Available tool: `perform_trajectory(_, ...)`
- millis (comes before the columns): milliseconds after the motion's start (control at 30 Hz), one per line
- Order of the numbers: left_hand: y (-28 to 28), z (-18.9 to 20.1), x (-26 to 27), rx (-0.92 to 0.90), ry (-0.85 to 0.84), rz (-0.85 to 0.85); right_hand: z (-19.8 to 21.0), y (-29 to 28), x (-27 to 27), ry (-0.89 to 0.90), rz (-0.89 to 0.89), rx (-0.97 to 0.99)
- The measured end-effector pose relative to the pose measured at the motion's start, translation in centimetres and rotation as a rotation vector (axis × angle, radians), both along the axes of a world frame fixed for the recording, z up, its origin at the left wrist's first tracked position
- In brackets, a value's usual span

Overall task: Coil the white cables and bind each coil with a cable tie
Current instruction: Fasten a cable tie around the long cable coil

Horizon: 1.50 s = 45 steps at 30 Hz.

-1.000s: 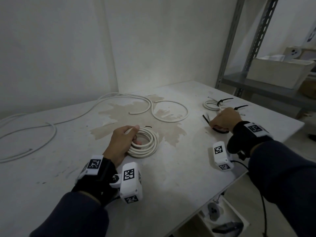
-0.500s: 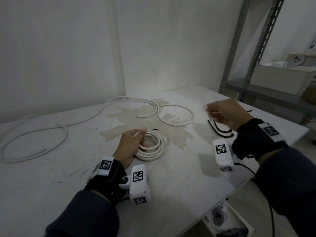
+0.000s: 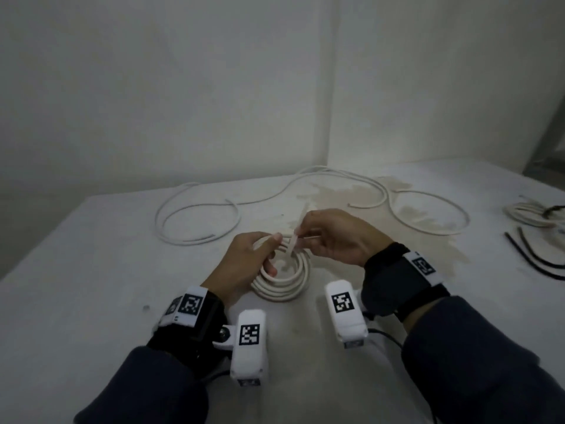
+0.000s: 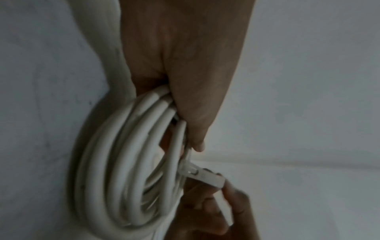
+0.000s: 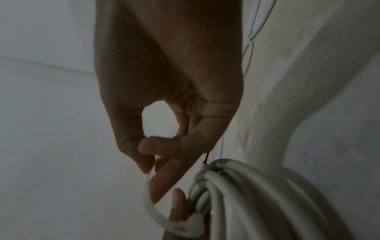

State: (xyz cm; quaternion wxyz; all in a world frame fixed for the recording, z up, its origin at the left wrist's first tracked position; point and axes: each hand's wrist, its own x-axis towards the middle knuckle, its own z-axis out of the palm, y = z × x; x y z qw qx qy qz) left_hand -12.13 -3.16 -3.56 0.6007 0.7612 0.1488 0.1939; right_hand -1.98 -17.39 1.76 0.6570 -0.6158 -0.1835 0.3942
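A coil of white cable [image 3: 286, 283] lies on the white table [image 3: 91, 270], its far edge raised. My left hand [image 3: 273, 255] grips that raised edge, thumb on top, fingers through the middle. My right hand [image 3: 301, 239] pinches a pale cable tie [image 3: 294, 241] against the coil. In the left wrist view the coil [image 4: 123, 162] is bunched in my left hand [image 4: 191, 134], and the tie's head [image 4: 198, 176] sits beside the strands. In the right wrist view my right hand [image 5: 151, 164] pinches the tie's tail, and the tie [image 5: 153, 211] loops beside the coil [image 5: 246, 194].
Loose white cable [image 3: 198, 214] sprawls across the far side of the table, with another loop [image 3: 434, 209] at the right over a brown stain. A bound coil [image 3: 527, 215] and black cable ties [image 3: 533, 258] lie at the far right. Walls close the back.
My right hand left the black ties at the right and came over to the coil with a tie in its fingers. My left hand raised the coil's far edge. The view swung left.
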Motion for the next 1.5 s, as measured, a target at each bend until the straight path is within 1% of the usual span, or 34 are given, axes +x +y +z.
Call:
perform_trajectory(67,1.0,-0.7,-0.4,-0.07,-0.004,0.021,-0.5,1.6,-0.4,-0.07,0.059,-0.037)
perform_trajectory(133,1.3,-0.8,-0.5,-0.095,-0.004,0.026,-0.9,2.4,-0.4,-0.186,0.092,-0.088)
perform_trajectory(267,1.2,-0.6,-0.2,-0.104,-0.009,0.024,-1.4,2.4,-0.4,-0.45,0.098,-0.15)
perform_trajectory(300,1.2,-0.6,-0.1,-0.112,-0.014,0.021,-1.4,2.4,-0.5,-0.492,0.086,-0.147)
perform_trajectory(400,1.2,-0.8,0.1,-0.131,-0.027,0.021,-1.5,2.3,-0.5,-0.586,0.056,-0.079)
perform_trajectory(500,1.2,-1.0,0.3,-0.105,-0.036,0.051,-1.8,2.3,-0.3,-0.702,0.076,-0.026)
perform_trajectory(600,1.3,-1.1,0.4,-0.095,-0.032,0.064,-2.3,2.4,0.1,-0.777,0.073,-0.042)
perform_trajectory(700,1.4,-1.1,0.6,-0.095,-0.03,0.073,-2.9,2.6,0.5,-0.862,0.031,-0.067)
perform_trajectory(733,1.4,-1.1,0.6,-0.092,-0.03,0.075,-3.1,2.8,0.7,-0.881,0.024,-0.074)
perform_trajectory(867,1.4,-1.0,0.7,-0.053,-0.017,0.083,-3.3,2.9,0.7,-0.857,0.076,-0.045)
perform_trajectory(967,1.3,-0.8,0.6,-0.055,-0.019,0.09,-3.2,2.8,0.6,-0.886,0.086,-0.003)
perform_trajectory(1067,0.9,-0.7,0.6,-0.052,-0.014,0.106,-3.3,3.0,0.8,-0.91,0.089,-0.01)
perform_trajectory(1300,0.6,-0.4,0.7,-0.115,0.031,0.145,-3.5,3.0,0.8,-0.931,0.068,0.002)
perform_trajectory(1367,0.6,-0.1,0.6,-0.138,0.059,0.125,-3.5,2.9,0.9,-0.938,0.061,0.013)
perform_trajectory(1500,1.0,0.9,0.3,-0.257,0.12,0.01,-3.7,2.8,1.0,-0.928,0.048,0.034)
